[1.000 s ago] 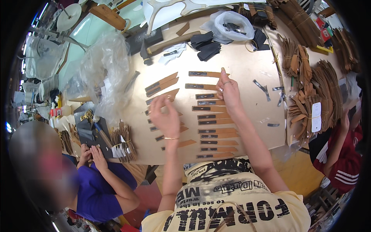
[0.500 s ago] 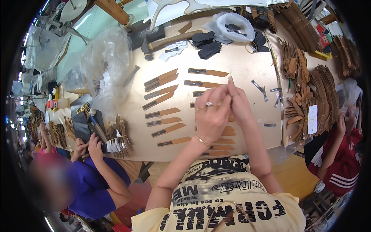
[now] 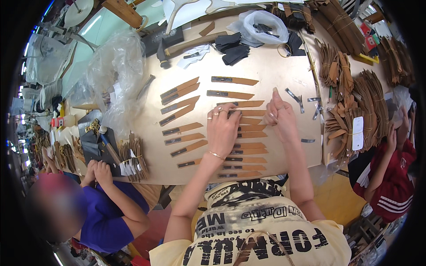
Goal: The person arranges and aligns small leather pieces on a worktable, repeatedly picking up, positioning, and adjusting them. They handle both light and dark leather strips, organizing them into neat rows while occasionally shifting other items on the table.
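Note:
My left hand (image 3: 223, 131) is over the right-hand column of brown leather strips, its bent fingertips pressed down at the dark end of one leather strip (image 3: 252, 112). Those fingertips hide whatever small piece may be under them. Just right of that column, my right hand (image 3: 281, 116) is raised with most fingers curled in and one digit pointing away from me. Anything pinched in it is too small to make out. Each strip has a black patch at its left end and a slanted right end. A second column of such strips (image 3: 184, 127) lies to the left.
Loose dark slips (image 3: 293, 95) lie right of my hand. Toward the back are a hammer (image 3: 186, 46), black pieces (image 3: 235, 54) and a plastic bag (image 3: 262, 29). Bundled brown strips (image 3: 364, 102) fill the right side. A co-worker in purple (image 3: 106, 217) sits left, another in red (image 3: 392, 181) right.
My hands, together before, are now apart. The left has come down onto a strip; the right has shifted slightly right. The left co-worker's hands have drawn together.

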`<state>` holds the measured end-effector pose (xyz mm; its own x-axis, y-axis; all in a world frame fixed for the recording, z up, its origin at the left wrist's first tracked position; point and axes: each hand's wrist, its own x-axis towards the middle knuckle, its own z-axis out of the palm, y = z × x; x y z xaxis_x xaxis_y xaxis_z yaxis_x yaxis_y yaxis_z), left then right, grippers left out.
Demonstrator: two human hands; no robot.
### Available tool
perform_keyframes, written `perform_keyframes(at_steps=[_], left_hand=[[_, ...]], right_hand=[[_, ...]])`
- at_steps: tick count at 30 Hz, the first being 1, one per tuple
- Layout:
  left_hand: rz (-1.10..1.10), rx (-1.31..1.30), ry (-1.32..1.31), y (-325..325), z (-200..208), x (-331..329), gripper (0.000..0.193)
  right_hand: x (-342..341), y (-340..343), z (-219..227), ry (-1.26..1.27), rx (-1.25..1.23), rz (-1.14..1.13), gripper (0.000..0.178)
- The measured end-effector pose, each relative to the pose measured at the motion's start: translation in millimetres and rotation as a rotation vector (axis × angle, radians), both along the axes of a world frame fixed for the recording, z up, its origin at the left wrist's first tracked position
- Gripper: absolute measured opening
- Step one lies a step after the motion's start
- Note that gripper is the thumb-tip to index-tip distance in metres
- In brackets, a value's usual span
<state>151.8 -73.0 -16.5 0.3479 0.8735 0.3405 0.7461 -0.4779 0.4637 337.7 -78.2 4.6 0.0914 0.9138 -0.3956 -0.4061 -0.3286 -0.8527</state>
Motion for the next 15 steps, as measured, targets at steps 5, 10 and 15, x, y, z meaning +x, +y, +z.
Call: perform_keyframes(at_steps=[5,10,15], left_hand=[[-0.080,0.040,0.209,0,-3,-1,0.015],[-0.076,0.114,0.280,1,-3,2,0.020],[-0.077,0.146,0.310,-1,-7,3,0.019]], right_hand=[[-22,11,-9,0.216,-0.031,-0.046,0.055],[-33,22,-21,0.183,-0.081,-0.065,0.056],[-37,21,-23,0.098,-0.067,-0.065,0.056]])
